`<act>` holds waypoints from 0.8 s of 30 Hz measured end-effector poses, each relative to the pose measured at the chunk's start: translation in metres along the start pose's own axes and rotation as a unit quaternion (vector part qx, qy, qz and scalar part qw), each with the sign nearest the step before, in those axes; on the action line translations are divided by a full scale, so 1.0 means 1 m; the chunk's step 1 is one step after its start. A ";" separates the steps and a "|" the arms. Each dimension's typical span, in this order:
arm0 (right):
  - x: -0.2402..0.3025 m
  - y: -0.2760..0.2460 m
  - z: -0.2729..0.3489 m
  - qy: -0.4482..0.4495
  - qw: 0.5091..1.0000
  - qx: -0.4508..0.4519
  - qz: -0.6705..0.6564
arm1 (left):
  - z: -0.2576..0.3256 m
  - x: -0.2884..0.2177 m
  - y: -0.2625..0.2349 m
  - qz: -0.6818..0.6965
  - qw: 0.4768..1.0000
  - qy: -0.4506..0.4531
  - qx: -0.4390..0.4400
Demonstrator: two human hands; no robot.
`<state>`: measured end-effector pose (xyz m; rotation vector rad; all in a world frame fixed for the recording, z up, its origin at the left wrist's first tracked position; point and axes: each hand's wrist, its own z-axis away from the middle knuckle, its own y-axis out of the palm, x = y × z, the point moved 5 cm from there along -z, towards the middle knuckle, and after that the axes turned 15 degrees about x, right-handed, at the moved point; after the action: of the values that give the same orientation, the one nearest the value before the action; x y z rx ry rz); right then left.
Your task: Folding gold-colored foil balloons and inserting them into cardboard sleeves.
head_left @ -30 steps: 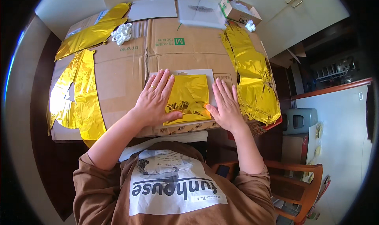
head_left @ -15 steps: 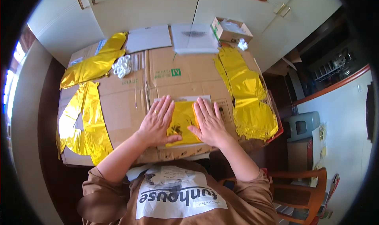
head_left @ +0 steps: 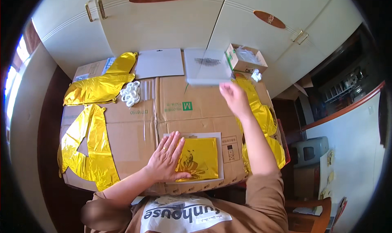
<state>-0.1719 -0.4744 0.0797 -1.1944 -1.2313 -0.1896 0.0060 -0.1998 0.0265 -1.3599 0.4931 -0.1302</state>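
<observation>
A gold foil balloon (head_left: 204,153), folded into a flat square, lies on a white card (head_left: 219,171) near the table's front edge. My left hand (head_left: 165,159) rests flat on its left side, fingers stretched out. My right hand (head_left: 234,97) reaches to the far side with thumb and fingers pinched together. It is at the near right corner of a clear plastic bag (head_left: 208,67), which appears to be held there. How much of the bag is gripped is hard to see.
Gold foil balloons lie at left (head_left: 96,139), far left (head_left: 102,81) and right (head_left: 265,120) on cardboard (head_left: 130,145). Nearby are white rings (head_left: 130,94), a white board (head_left: 159,63), an open box of plastic (head_left: 247,59) and a crumpled white piece (head_left: 256,75). Cabinets (head_left: 163,20) stand behind.
My right hand has left the folded gold balloon, moved far and slightly right, and closed at the plastic bag's corner. My left hand stays flat on the balloon. The view has tilted up.
</observation>
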 end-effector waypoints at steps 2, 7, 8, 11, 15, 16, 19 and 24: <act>-0.063 -0.009 -0.077 0.048 0.996 -0.025 0.076 | -0.002 0.001 -0.004 0.042 0.999 0.022 -0.019; -0.103 0.009 -0.147 0.213 0.942 -0.056 0.255 | 0.005 0.014 -0.008 0.156 0.985 0.039 -0.057; -0.094 0.016 -0.152 0.226 0.933 -0.045 0.275 | 0.007 0.017 -0.007 0.165 0.984 0.033 -0.060; -0.122 0.000 -0.159 0.237 0.950 0.012 0.203 | 0.004 0.015 -0.009 0.201 0.976 0.055 -0.061; -0.119 0.000 -0.158 0.284 0.949 -0.006 0.138 | 0.008 0.019 -0.015 0.246 0.964 0.060 -0.077; -0.115 -0.003 -0.157 0.255 0.959 -0.020 0.118 | 0.010 0.020 -0.018 0.262 0.959 0.064 -0.083; -0.094 -0.016 -0.149 0.154 0.981 -0.070 0.099 | 0.011 0.026 -0.036 0.281 0.949 0.074 -0.123; 0.026 0.000 -0.091 -0.061 0.979 -0.112 0.156 | 0.019 0.022 -0.103 0.051 0.946 0.064 -0.313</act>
<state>-0.1053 -0.5332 0.1129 -1.5988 -1.1310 -0.0207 0.0528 -0.2130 0.1218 -1.9498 0.7533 0.0310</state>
